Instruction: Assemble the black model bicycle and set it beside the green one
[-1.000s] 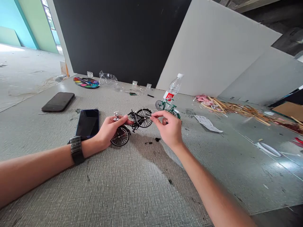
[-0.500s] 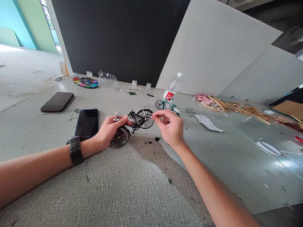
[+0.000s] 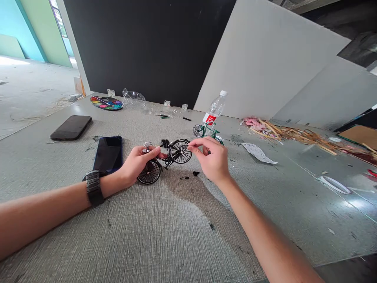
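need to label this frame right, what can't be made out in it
All in the head view:
1. What the right hand pinches at the wheel of the black toy bicycle: too small, and the fingertips cover it.
2. The bicycle's front frame: under the left hand.
3. One wheel of the green toy bicycle: partly behind the right hand.
4. Print on the paper slip: too small.
5. The black bits: too small to name.

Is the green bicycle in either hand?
No, the green bicycle stands beyond the right hand; that and the left hand hold the black bicycle.
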A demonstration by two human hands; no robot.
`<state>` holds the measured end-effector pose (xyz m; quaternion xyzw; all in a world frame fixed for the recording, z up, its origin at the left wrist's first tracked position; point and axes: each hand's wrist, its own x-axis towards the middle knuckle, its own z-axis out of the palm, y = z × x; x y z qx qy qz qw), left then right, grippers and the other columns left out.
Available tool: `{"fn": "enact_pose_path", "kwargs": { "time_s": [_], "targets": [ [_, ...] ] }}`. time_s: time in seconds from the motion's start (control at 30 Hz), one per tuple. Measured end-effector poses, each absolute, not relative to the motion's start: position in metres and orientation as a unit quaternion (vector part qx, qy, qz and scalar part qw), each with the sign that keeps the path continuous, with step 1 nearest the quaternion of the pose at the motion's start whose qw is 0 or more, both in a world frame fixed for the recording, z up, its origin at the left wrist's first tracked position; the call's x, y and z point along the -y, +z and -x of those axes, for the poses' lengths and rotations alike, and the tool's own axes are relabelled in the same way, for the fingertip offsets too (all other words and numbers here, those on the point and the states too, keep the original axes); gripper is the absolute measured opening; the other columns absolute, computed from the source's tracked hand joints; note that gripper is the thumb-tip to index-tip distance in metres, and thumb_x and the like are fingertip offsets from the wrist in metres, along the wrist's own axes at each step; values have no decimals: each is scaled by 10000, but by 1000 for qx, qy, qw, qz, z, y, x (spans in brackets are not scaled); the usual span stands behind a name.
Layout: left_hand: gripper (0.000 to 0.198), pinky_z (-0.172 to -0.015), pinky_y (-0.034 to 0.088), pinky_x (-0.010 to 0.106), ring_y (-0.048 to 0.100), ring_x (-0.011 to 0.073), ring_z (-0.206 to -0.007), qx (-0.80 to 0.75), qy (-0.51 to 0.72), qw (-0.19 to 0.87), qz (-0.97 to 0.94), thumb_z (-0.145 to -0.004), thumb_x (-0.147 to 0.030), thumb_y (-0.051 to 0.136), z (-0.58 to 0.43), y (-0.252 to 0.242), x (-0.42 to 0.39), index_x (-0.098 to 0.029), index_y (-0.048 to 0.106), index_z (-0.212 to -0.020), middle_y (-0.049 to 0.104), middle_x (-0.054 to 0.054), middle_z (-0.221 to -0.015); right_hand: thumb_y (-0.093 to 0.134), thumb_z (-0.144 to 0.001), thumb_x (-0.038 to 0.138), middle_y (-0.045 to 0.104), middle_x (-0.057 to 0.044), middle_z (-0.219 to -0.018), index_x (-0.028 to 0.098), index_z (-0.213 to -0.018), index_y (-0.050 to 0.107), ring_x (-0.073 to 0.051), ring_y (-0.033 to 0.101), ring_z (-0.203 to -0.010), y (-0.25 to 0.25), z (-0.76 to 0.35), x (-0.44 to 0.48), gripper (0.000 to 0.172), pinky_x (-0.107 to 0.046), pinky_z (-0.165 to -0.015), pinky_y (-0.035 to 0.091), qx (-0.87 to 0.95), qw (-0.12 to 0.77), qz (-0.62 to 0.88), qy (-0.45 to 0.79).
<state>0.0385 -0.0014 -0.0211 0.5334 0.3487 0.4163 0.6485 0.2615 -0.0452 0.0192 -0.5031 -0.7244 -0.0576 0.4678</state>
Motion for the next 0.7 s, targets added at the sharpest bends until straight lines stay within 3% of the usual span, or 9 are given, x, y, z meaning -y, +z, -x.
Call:
{"fn": "enact_pose_path", "kwargs": {
  "time_s": [0.57,0.7],
  "targets": [
    [314,-511,398,244,582,117,-574,-357,416,660,-513,-824,-450,691,-38,-21,3,-136,701,-827,734,96,-968,684,-872,215,661,20,-761,238,-850,714,-116,503,-612,20,-264,45,44,-287,-560,354,727,460,508,-48],
    [324,-485,368,239,559,112,-538,-356,416,661,-513,-831,-460,681,-37,-20,3,-137,696,-802,725,81,-877,668,-883,228,660,16,-799,252,-847,698,-122,502,-625,22,-265,46,53,-294,-578,368,735,449,506,-44]
  ]
}}
